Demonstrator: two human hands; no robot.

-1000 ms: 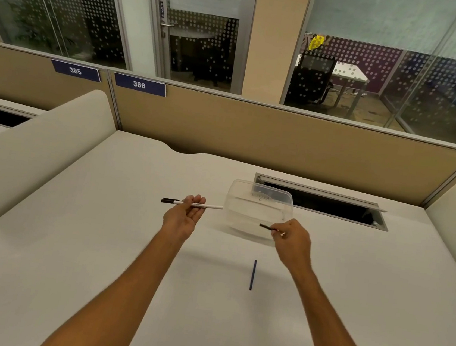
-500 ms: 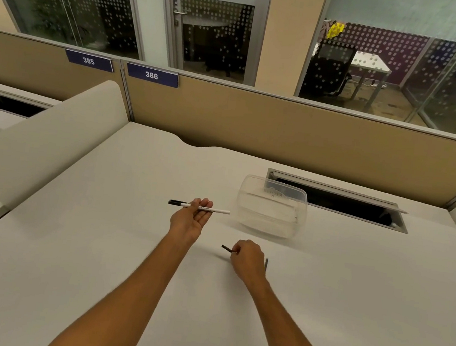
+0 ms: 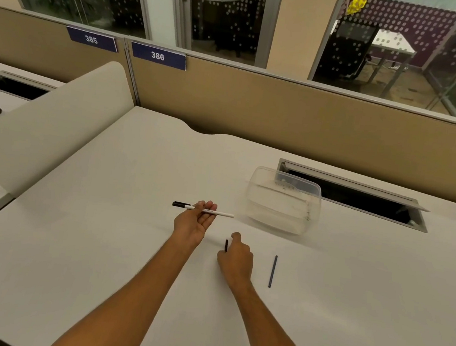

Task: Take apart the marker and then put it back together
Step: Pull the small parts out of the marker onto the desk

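Marker body (image 3: 204, 210) up in my left hand (image 3: 194, 223), lying level across the fingertips, palm up, a light pinch holding it well above the tabletop (image 3: 99, 243). It's a slim white barrel with a line of small print along it and a black cap on the end pointing left; the bare right end points toward the clear plastic tub (image 3: 283, 200), short of touching it.

My right hand (image 3: 235, 259) is down low near the tabletop, grip narrow, fingers curled around a small black piece (image 3: 226, 245) that sticks up out of the fist. Could be the tip or an end plug, too small to say. Whether it touches the tabletop, I can't tell.

Just right of that hand lies a thin dark rod (image 3: 272, 271), flat on the tabletop, loose, pointing away from me. My guess is that's the ink core.

So the marker is in pieces: barrel in one hand, small part in the other, rod lying free. I'd put this near the turn from taking apart to putting back, though I can't say which side of it.

For reassembly, the next move probably needs the right hand freed, the rod picked up and lined up with the barrel's open end, slid in straight, then the black piece pressed on. Fiddly, thin parts, easy to roll.
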